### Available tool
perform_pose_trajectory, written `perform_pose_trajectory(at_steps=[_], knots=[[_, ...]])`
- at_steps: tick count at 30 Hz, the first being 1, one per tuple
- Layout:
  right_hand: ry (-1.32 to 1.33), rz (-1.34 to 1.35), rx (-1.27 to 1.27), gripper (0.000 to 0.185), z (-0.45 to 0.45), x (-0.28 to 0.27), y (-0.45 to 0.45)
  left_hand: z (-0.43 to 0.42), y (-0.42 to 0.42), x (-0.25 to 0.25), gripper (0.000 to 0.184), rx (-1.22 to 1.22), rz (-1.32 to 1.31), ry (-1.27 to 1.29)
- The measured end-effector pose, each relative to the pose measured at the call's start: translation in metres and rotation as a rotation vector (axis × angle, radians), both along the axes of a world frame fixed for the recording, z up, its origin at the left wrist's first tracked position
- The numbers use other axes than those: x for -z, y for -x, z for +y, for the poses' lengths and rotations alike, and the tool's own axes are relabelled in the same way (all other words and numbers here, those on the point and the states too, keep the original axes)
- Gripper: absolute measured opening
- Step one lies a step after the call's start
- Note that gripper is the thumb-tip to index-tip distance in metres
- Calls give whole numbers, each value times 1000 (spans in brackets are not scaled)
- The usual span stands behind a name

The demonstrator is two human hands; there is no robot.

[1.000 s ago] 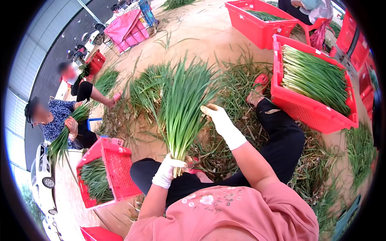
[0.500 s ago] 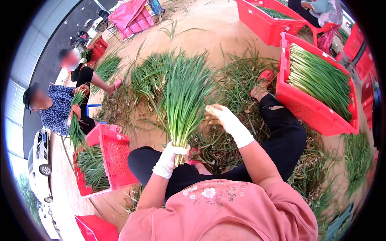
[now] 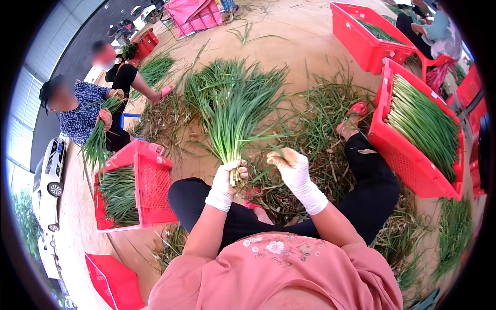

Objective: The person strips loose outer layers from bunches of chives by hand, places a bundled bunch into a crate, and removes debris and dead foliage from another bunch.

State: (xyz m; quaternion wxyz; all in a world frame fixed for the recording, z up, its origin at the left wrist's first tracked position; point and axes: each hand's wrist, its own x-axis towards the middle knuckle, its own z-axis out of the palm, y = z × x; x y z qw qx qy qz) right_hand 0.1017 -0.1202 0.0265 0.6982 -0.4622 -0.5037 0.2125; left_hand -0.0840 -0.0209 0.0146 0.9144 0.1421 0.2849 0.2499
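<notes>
By the gloved left hand point(image 3: 222, 181), fingers closed, a bunch of garlic chives point(image 3: 229, 142) is gripped at its pale stems point(image 3: 234, 178). Beside it, the gloved right hand point(image 3: 295, 171) is held, fingers curled inward; whether anything is pinched cannot be told.

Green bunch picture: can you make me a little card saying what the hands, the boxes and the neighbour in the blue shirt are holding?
Left hand: white-gloved, gripping the green bunch low down
Right hand: white-gloved, beside the bunch; can't tell if it pinches a leaf
Right-side crate: red, with stalks lined up inside
Left-side crate: red, with greens inside
Neighbour: holding another bunch
</notes>
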Motion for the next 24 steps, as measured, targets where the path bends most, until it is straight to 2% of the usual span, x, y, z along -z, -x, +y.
perform_pose_trajectory(at_steps=[1, 2, 3, 4, 6, 7, 8, 10, 12, 14, 15, 16, 17, 18, 19, 20, 22, 24], knots=[[-107, 388, -111, 10, 1, -6, -5, 5, 5, 5, 14, -11, 24, 9], [-19, 279, -43, 12, -5, -16, -22, 9, 11, 9, 14, -21, 50, 21], [27, 412, -57, 11, -4, -20, -37, 11, 14, 11, 12, -52, 110, -42], [230, 488, 8, 9, -7, -36, -50, 13, 19, 10, 12, -57, 105, -45], [166, 689, 39, 11, -1, -13, -73, 13, 28, 10, 12, 45, 107, 5], [165, 686, 37, 11, 2, -4, -79, 5, 25, -3, 16, 41, 190, -77], [173, 840, 93, 11, 6, 5, -83, 3, 25, -10, 16, 39, 188, -77], [220, 1066, 201, 8, 14, 31, -95, -4, 27, -21, 21, 227, 155, -207], [195, 1245, 198, 8, 21, 74, -115, -14, 16, -34, 27, 199, 203, -217], [153, 1425, 320, 11, 9, 101, -153, -14, 12, -37, 34, 117, 217, -271], [164, 1239, 501, 14, 3, 111, -170, -16, 12, -40, 34, 117, 218, -273], [191, 837, 574, 25, -3, 108, -179, -16, 10, -46, 38, 111, 261, -324], [463, 324, 760, 30, -7, 108, -184, -16, 7, -49, 42, 107, 304, -373], [719, -213, 907, 35, -12, 78, -170, -15, 4, -50, 42, 114, 304, -373], [629, -352, 867, 37, -9, 62, -152, -14, -1, -50, 42, 126, 328, -381], [550, -198, 537, 33, -7, 36, -128, -14, -5, -49, 42, 138, 352, -388], [589, -306, -84, 38, -3, -6, -83, -11, -9, -42, 40, 146, 360, -410], [614, -594, -123, 55, 11, 2, -39, -8, -12, -37, 37, 149, 289, -372]])
